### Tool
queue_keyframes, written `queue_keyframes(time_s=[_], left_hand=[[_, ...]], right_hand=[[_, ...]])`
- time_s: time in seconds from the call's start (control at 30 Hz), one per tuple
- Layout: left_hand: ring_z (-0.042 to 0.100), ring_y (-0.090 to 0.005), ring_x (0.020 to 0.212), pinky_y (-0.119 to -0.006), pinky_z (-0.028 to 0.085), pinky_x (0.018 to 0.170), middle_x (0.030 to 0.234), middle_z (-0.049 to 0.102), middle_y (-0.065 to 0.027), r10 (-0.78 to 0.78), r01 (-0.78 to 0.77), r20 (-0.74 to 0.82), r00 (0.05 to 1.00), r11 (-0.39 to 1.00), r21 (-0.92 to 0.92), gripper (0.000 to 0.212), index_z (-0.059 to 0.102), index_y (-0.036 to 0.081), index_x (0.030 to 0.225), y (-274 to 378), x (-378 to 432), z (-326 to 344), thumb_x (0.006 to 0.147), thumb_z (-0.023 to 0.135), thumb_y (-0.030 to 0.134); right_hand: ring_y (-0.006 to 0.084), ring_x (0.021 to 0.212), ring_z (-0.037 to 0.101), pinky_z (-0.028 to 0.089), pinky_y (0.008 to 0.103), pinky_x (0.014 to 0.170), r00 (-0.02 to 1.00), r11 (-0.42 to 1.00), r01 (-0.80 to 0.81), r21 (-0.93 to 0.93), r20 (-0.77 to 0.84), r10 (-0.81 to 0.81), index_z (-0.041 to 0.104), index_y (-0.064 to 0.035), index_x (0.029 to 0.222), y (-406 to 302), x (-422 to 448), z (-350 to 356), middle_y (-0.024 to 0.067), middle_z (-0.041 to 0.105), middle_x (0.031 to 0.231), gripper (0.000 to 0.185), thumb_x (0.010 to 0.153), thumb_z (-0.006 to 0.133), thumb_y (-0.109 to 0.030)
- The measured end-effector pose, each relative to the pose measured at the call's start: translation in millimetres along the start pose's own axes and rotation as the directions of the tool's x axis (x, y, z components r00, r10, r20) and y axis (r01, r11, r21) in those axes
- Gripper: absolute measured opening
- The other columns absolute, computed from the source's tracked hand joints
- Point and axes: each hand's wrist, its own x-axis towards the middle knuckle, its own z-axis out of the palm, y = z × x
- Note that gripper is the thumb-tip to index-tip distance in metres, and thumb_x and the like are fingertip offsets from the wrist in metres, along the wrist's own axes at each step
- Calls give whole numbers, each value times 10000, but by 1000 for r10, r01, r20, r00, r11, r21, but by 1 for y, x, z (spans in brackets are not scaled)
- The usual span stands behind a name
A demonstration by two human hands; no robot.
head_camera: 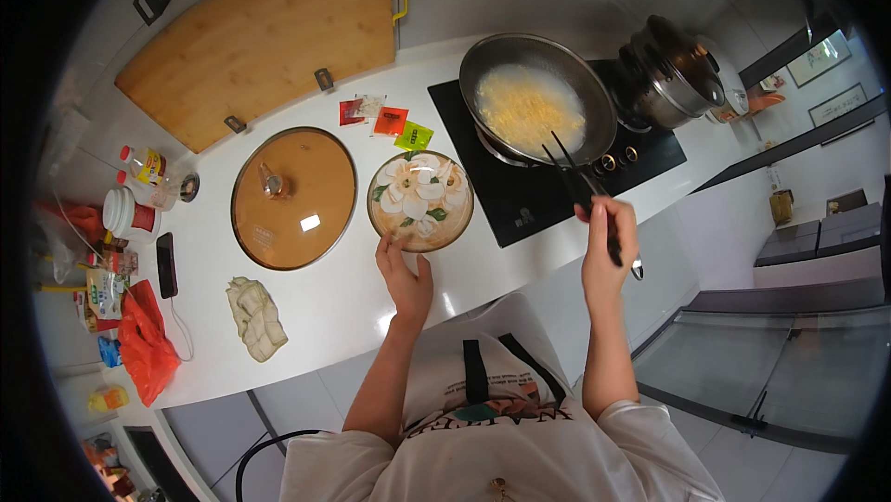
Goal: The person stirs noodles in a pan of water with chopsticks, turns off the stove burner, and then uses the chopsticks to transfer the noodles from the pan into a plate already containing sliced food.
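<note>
My right hand (610,241) grips a pair of dark chopsticks (571,166), and their tips reach to the near edge of the food in a wok (604,109). Yellow noodles (525,105) lie in cloudy liquid inside the wok, which sits on a black cooktop (508,213). The wok's handle runs back under my right hand. My left hand (407,279) rests its fingertips at the near rim of a flower-patterned plate (421,199) on the white counter; the fingers are apart and hold nothing.
Left of the plate lies a glass pan lid (292,223), with a folded cloth (256,319) nearer me. Seasoning packets (390,121) lie behind the plate. A steel pot (665,77) stands at the cooktop's far right. Bottles (150,166), a phone (167,265) and a red plastic bag (146,342) are at left.
</note>
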Motion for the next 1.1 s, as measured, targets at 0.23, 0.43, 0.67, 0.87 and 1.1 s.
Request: queue_keyframes(time_s=[0.23,0.43,0.67,0.87,1.1], left_hand=[[334,-372,1211,-410,317,982,1279,333,-226,-19,19,-36,999,1000,-8,339,469,-15,1085,15,-2,0,759,559,-16],[328,-382,1214,-422,306,985,1273,342,-241,-12,20,-149,989,998,52,321,475,-18,1062,24,2,-8,753,561,-7],[345,-385,1208,-421,300,993,1279,347,-252,-22,38,-217,976,997,69,312,479,-8,1061,25,5,-7,761,560,10],[340,-382,1213,-412,303,995,1288,343,-239,-33,42,-212,977,998,36,321,477,-3,1068,40,13,-4,762,571,22],[338,-378,1217,-408,306,992,1296,334,-233,-37,52,-232,972,997,59,323,482,-1,1070,30,14,-2,759,568,19]], right_hand=[[98,630,574,490,230,615,994,999,-35,-9,99,36,560,22,859,38,85,42,30,561,749,115,881,531,-87],[368,712,577,459,385,704,975,944,50,-325,221,24,586,42,782,71,119,55,209,594,790,167,788,594,-124],[347,716,572,445,374,670,972,971,40,-236,233,17,588,23,776,55,124,23,189,589,789,126,798,587,-101],[307,710,592,452,330,660,926,878,272,-395,356,-127,585,37,801,55,125,16,177,596,739,137,807,580,-100],[386,796,576,456,419,698,972,859,174,-481,225,-71,589,13,803,73,138,1,205,597,849,129,800,574,-115]])
